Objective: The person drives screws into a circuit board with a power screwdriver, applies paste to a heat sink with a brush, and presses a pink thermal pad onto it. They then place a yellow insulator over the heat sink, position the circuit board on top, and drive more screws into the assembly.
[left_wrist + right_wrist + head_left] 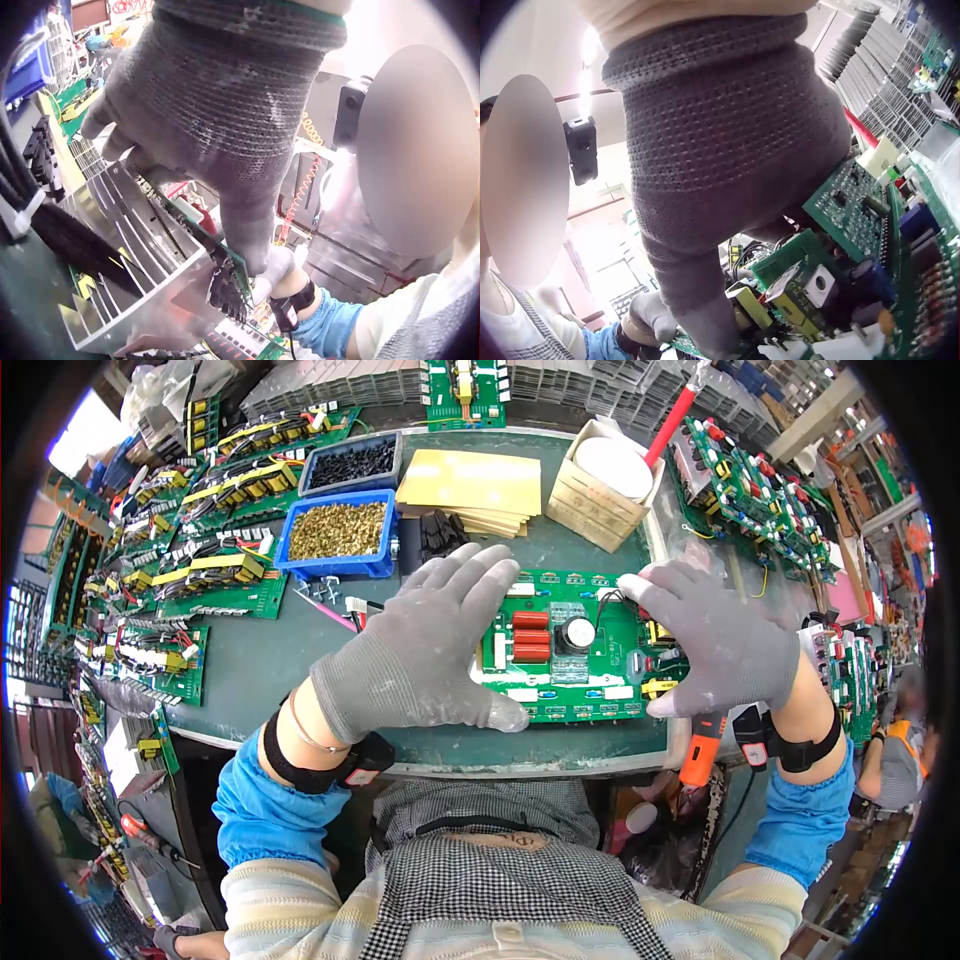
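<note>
A green circuit board (610,650) lies before me on the bench, with red capacitors (531,637) and a round black-and-white part (575,634) on top. Beneath it a finned metal heatsink (161,300) shows in the left wrist view. My gloved left hand (420,640) spans the board's left end, fingers spread toward the far edge and thumb at the near edge. Over the right end is my gloved right hand (715,640), fingertips by the far edge and a black wire, thumb low beside a yellow component (750,307). Its other fingers are mostly hidden in the right wrist view.
Behind the board stand a blue bin (338,532) of brass-coloured pieces, a grey bin (350,464) of black parts, yellow sheets (470,482) and a box (600,500). Wired boards (215,575) fill the left; more boards (750,490) stand right. An orange-handled tool (702,750) hangs at the front edge.
</note>
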Demonstrator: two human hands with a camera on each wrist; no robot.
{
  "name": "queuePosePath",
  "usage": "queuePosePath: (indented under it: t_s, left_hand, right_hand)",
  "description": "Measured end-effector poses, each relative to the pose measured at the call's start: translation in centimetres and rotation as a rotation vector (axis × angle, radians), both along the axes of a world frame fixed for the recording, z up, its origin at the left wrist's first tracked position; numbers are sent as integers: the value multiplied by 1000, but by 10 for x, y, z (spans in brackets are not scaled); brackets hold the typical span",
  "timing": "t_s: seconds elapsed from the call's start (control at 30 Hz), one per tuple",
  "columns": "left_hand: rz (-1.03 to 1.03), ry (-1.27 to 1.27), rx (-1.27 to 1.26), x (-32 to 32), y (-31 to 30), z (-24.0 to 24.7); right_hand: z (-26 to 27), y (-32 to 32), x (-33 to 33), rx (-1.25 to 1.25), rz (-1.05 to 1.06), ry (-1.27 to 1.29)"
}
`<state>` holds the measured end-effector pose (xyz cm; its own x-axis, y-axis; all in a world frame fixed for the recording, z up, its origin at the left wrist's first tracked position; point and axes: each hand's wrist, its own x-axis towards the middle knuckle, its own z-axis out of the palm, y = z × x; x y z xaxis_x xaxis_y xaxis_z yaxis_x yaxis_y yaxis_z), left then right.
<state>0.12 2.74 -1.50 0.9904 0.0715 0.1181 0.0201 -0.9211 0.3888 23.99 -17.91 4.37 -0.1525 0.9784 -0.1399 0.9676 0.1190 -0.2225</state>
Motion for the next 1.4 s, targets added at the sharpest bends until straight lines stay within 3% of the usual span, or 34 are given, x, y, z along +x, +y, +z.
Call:
queuePosePath:
  t_s: [0.47, 0.57, 1.23, 1.4]
  left_hand:
    - [-5, 129, 115, 7, -3, 19]
    - [13, 31, 173, 3, -5, 6]
    - [6, 133, -6, 17, 7, 11]
    - [17, 62, 64, 13, -2, 8]
  right_hand:
    - [-6, 1, 0, 10, 13, -33]
    - [-5, -3, -6, 27, 10, -104]
    - [-16, 5, -5, 36, -55, -81]
    - [-18, 3, -8, 66, -33, -117]
